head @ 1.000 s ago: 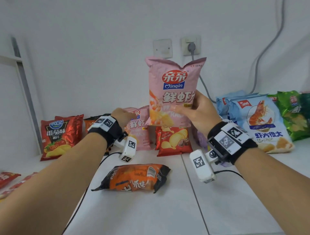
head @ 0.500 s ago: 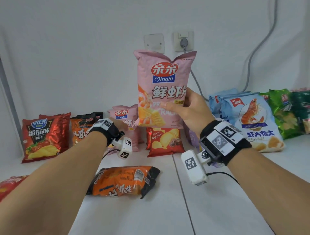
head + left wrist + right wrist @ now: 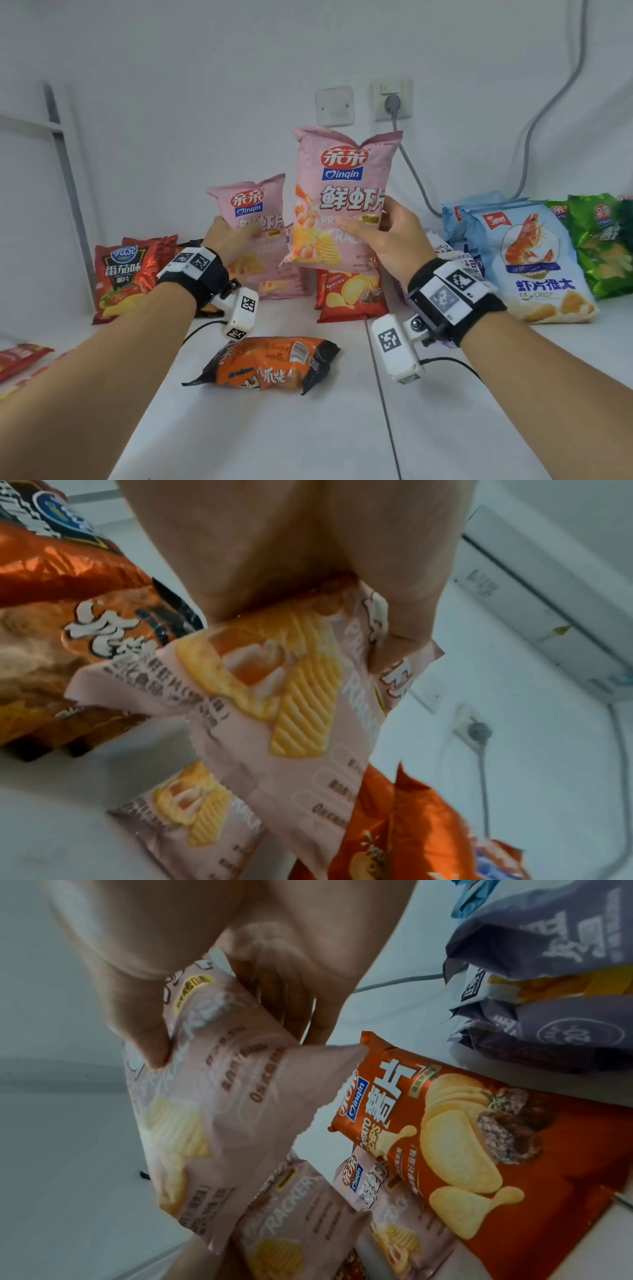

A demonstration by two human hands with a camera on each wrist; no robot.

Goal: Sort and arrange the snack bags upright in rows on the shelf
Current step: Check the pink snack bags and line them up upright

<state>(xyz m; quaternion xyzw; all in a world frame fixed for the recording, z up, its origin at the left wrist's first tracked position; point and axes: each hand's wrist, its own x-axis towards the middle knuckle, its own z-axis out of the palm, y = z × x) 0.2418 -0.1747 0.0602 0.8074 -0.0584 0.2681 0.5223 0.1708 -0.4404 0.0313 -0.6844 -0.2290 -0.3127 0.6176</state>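
My right hand [image 3: 371,228] grips a large pink shrimp-cracker bag [image 3: 342,192] upright in the air, thumb on its front; the right wrist view shows that bag [image 3: 222,1096] pinched between thumb and fingers. Just left of it, my left hand [image 3: 239,234] holds a second pink bag [image 3: 251,209] by its middle, lifted off the shelf and tilted slightly; this bag [image 3: 291,696] shows under the left thumb. A third pink bag [image 3: 277,277] stands behind and below them against the wall.
An orange bag [image 3: 267,366] lies flat on the white shelf [image 3: 308,438] near me. Along the wall stand a red tomato-chip bag [image 3: 123,274], a red potato-chip bag [image 3: 349,294], blue shrimp bags [image 3: 534,260] and green bags [image 3: 603,240]. A plugged socket [image 3: 392,99] is above.
My left hand has taken hold of the second pink bag and raised it off the shelf beside the first. The right hand still holds its bag up.
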